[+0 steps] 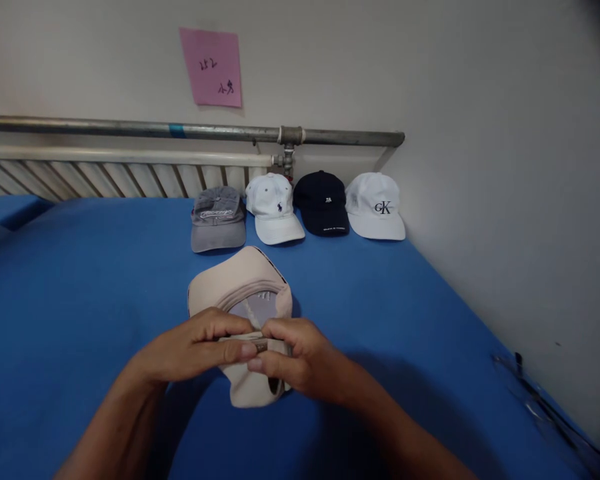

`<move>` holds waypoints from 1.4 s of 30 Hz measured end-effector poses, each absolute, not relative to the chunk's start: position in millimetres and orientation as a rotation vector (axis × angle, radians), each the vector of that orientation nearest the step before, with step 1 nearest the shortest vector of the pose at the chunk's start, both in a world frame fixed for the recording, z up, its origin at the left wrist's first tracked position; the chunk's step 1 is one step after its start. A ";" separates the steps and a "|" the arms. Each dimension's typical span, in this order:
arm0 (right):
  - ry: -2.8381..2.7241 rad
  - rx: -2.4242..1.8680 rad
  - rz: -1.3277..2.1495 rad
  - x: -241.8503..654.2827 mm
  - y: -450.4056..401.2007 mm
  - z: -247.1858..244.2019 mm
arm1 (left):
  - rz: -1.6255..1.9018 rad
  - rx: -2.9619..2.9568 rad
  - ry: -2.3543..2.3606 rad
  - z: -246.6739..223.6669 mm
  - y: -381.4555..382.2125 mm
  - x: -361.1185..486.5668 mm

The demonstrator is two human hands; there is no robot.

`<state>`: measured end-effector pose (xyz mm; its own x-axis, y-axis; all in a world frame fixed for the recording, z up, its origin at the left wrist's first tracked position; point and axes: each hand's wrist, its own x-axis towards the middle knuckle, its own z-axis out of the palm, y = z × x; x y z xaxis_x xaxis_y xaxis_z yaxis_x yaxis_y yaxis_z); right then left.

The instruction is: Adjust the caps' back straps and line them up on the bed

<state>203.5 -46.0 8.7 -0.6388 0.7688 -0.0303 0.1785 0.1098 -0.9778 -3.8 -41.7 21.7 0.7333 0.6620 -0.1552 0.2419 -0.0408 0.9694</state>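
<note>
A beige cap (237,277) is held over the blue surface, its inside turned up and its brim pointing away to the upper left. My left hand (200,343) pinches the back strap area from the left, thumb and fingers closed on it. From the right, my right hand (297,353) grips the same strap, and the fingertips of both hands nearly meet at its buckle. Fingers partly hide the strap. Behind stand a grey cap (218,220), a white cap with a small dark logo (274,210), a black cap (321,203) and another white cap (375,207) in a row.
The blue surface (105,280) meets a pale wall at the right. A radiator (145,180) and a metal pipe (125,129) run along the back. A pink note (213,67) is on the wall. Eyeglasses (535,400) lie at the right edge.
</note>
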 end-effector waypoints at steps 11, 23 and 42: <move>-1.804 -0.936 1.628 202.5 -46.1 6.0 | 0.413 1.583 0.790 21.4 -41.1 -8.2; -1.479 -0.791 1.906 207.4 -37.3 -6.6 | 0.511 1.282 0.603 9.6 -38.5 -36.0; -1.992 -0.778 1.047 198.6 -51.6 11.5 | 0.439 1.245 0.784 16.9 -42.9 -8.5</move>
<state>198.6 -51.6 11.5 -0.5406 0.7744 0.3286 0.1683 0.4823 -0.8597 -8.5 -42.9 16.9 0.6696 0.6852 -0.2867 0.1136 0.2870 0.9512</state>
